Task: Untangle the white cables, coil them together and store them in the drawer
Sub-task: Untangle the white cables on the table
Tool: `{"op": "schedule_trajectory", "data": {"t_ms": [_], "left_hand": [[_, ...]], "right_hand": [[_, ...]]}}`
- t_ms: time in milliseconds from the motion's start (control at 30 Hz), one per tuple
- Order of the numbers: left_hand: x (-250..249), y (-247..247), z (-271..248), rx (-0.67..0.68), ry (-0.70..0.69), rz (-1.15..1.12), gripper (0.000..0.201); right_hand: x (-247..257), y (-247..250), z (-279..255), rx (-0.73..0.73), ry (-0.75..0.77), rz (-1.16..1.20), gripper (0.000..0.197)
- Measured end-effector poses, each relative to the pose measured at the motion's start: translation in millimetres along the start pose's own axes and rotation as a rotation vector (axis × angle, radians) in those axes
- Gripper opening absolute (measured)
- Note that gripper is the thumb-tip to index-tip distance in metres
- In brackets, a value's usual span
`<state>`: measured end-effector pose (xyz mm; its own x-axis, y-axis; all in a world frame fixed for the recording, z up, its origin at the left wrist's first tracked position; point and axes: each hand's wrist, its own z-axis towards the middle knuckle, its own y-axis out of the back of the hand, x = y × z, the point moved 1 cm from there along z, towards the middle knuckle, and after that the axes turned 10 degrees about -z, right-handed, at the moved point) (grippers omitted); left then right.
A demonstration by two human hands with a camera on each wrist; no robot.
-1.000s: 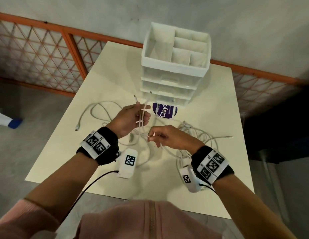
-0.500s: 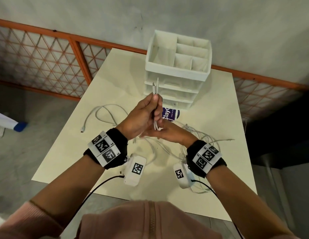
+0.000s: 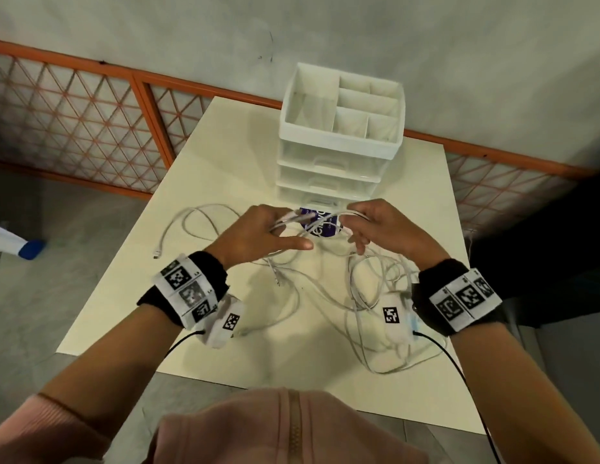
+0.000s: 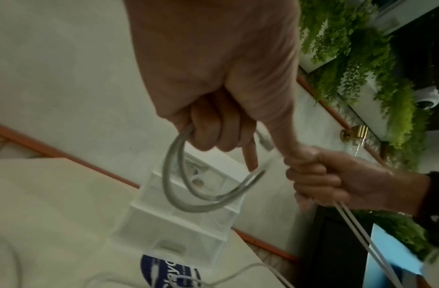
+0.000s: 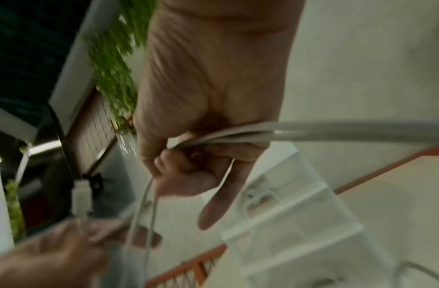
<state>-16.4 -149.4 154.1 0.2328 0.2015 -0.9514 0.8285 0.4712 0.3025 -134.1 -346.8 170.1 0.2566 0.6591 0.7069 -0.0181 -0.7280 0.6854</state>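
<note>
Table [image 3: 224, 155]: the drawer unit [image 3: 338, 162] stands at its far middle, a divided tray on top, three drawers stacked below. A round sticker [image 3: 320, 222] lies on the table just before the unit. My left hand [image 3: 258, 234] and my right hand [image 3: 385, 229] hang side by side above the sticker, the cables [image 3: 325, 217] bridging them in a short loop. More cable lies on the table: one loop [image 3: 191, 226] left of my left hand, a heap [image 3: 375, 296] below my right wrist. A lattice fence [image 3: 74, 112] runs behind the table.
</note>
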Motion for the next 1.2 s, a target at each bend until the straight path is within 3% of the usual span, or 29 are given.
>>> {"op": "schedule_trajectory", "data": {"t_ms": [67, 233, 367, 433, 567, 667, 700, 767, 833, 867, 900, 1000, 1133, 1200], "left_hand": [[-1.8, -6.1, 3.3, -0.008, 0.006, -0.009, 0.007], [-5.5, 9.4, 3.5, -0.038, -0.053, 0.150, 0.008], [8.9, 51.8, 5.4, -0.419, -0.075, 0.298, 0.026], [25.7, 66.1, 6.1, -0.475, -0.012, 0.384, 0.030], [50.1, 53.5, 11.5, -0.424, 0.149, 0.453, 0.027], [26.1, 28.2, 12.0, -0.450, 0.010, 0.137, 0.038], [10.5, 17.6, 13.3, -0.405, -0.079, 0.025, 0.041], [-16.3, -2.8, 18.6, -0.183, -0.176, -0.142, 0.042], [-32.9, -20.9, 25.7, 0.026, -0.187, -0.176, 0.023], [-36.7, -25.9, 29.1, 0.054, -0.189, -0.134, 0.010], [-36.3, -27.5, 32.1, 0.044, -0.198, -0.085, 0.009], [-31.8, -17.2, 37.1, -0.077, -0.262, 0.027, 0.027], [-29.5, 26.0, 38.7, -0.449, -0.437, 0.098, 0.029], [-27.5, 49.1, 38.4, -0.619, -0.456, 0.075, 0.028]], "right_hand": [[13.2, 4.4, -2.5, 0.030, 0.002, 0.016, 0.023], [-11.8, 13.0, -17.4, 0.061, -0.079, 0.013, 0.035], [-56.7, 33.2, -37.9, -0.065, -0.144, 0.062, 0.035], [-68.1, 43.1, -45.1, -0.107, -0.146, 0.076, 0.039], [-49.5, 57.5, -40.0, -0.176, -0.129, -0.052, 0.034], [-18.8, 61.5, -26.1, -0.173, -0.061, -0.222, 0.027], [-6.5, 58.2, -22.1, -0.133, -0.015, -0.255, 0.026], [19.5, 46.9, -14.2, -0.060, 0.077, -0.285, 0.027], [39.3, 41.6, -7.1, -0.046, 0.132, -0.287, 0.025], [45.2, 41.9, -4.3, -0.049, 0.154, -0.287, 0.026], [48.9, 42.9, -3.3, -0.049, 0.167, -0.276, 0.026], [34.0, 52.8, -6.2, -0.013, 0.137, -0.158, 0.022], [-30.7, 63.4, -11.8, 0.012, -0.036, -0.175, 0.027], [-71.1, 62.4, -14.3, 0.025, -0.149, -0.255, 0.030]]}}
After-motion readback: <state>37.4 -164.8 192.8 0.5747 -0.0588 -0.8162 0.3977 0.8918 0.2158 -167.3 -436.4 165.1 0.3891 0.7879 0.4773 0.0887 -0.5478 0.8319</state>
